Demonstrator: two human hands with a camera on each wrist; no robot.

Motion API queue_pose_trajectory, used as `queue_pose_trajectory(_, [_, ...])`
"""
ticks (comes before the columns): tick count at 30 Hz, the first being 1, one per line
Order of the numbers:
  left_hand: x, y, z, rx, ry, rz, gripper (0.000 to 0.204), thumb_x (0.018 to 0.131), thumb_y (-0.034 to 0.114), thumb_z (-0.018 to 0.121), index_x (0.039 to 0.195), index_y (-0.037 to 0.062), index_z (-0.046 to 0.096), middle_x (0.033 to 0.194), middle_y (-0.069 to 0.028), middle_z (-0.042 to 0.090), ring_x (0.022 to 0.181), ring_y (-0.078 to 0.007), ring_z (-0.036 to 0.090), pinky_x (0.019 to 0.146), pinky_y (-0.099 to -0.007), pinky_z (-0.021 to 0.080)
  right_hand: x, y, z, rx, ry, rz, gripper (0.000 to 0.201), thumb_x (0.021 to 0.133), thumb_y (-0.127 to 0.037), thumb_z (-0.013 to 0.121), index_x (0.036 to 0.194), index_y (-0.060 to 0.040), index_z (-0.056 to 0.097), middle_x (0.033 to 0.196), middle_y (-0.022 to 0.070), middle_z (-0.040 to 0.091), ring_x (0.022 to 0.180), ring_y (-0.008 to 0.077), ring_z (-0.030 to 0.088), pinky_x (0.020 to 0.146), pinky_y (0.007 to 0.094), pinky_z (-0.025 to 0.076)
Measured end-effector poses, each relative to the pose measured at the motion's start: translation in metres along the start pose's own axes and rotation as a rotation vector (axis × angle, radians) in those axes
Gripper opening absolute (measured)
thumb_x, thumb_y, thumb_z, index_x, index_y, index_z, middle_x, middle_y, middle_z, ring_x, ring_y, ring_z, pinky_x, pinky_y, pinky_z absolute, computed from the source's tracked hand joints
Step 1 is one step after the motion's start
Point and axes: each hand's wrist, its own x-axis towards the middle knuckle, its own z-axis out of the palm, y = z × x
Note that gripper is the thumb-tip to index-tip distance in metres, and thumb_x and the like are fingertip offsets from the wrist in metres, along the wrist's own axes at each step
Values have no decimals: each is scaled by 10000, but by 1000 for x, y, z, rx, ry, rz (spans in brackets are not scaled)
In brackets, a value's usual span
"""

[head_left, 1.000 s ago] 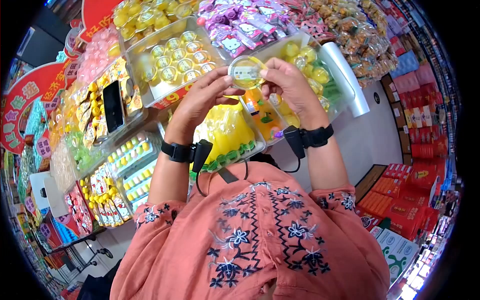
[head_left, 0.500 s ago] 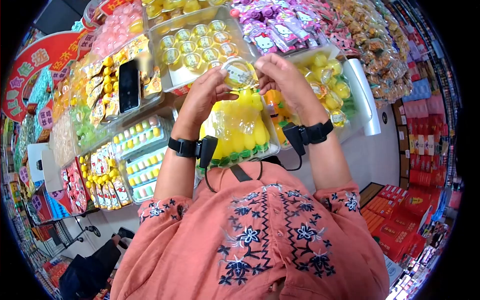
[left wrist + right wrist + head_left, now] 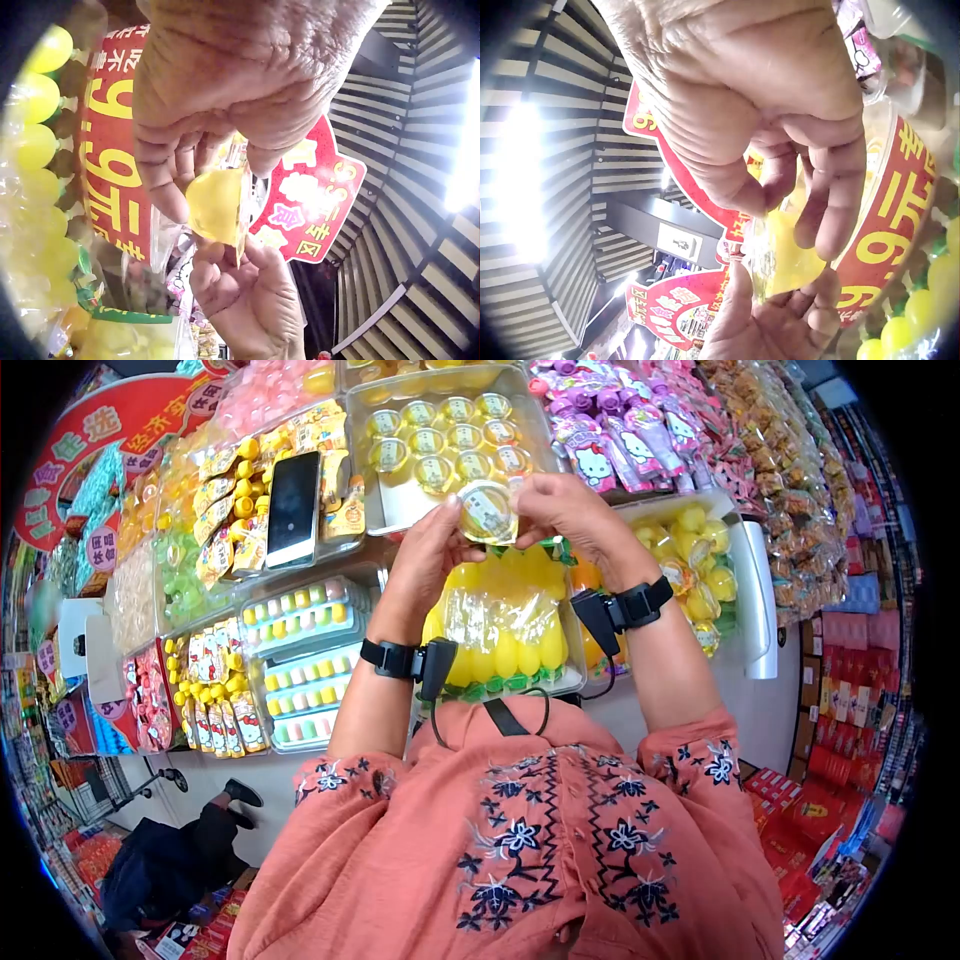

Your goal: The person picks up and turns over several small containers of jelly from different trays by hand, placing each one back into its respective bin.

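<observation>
A yellow jelly cup [image 3: 488,512] with a printed round lid is between my two hands, over the front edge of the tray of similar cups. My left hand [image 3: 432,560] grips the cup from its left side, thumb at the lid's rim and fingers against the rounded body. From the right, my right hand [image 3: 582,522] pinches the lid's edge between thumb and forefinger. In the left wrist view the domed side of the cup [image 3: 214,206] shows, its lid edge-on. Fingers partly cover the cup [image 3: 791,259] in the right wrist view.
A clear tray [image 3: 395,512] of lidded cups lies beyond my hands. Bagged yellow jellies [image 3: 500,620] are below them. To the left, a phone [image 3: 293,508] rests on packets. Purple packets [image 3: 625,430] and another yellow-filled bin [image 3: 735,575] stand right. A person [image 3: 160,870] is at lower left.
The head view has swung, shifting the display rightward and down. The cup has tilted, its lid facing the camera throughout. My right fingers came off its edge and are back at it.
</observation>
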Motion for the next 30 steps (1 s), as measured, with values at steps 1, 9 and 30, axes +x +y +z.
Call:
queue_pose_trajectory(1, [0,1,-1,-32,11,12,477,1033,410,438,1258,0,532,1074,-89,662,879,-133,658,733,-278,583,3,-3,4,9,-1,10,182,851,-202,644,874,-28,600,792,66,652,636,134,652,616,240,545])
queue_pose_trajectory(9, [-8,-1,-35,12,68,-187,495,1024,444,440,1204,2,573,1044,-99,676,917,-190,672,747,-305,564,77,5,31,246,9,-29,146,878,-129,603,901,14,614,911,90,642,754,176,654,735,289,584])
queue_pose_trajectory(30, [-27,5,-48,146,44,-244,386,991,396,538,1147,52,621,988,-48,681,884,-127,660,719,-250,527,182,46,97,106,72,199,144,880,-20,584,960,98,560,868,161,613,692,244,657,645,347,609])
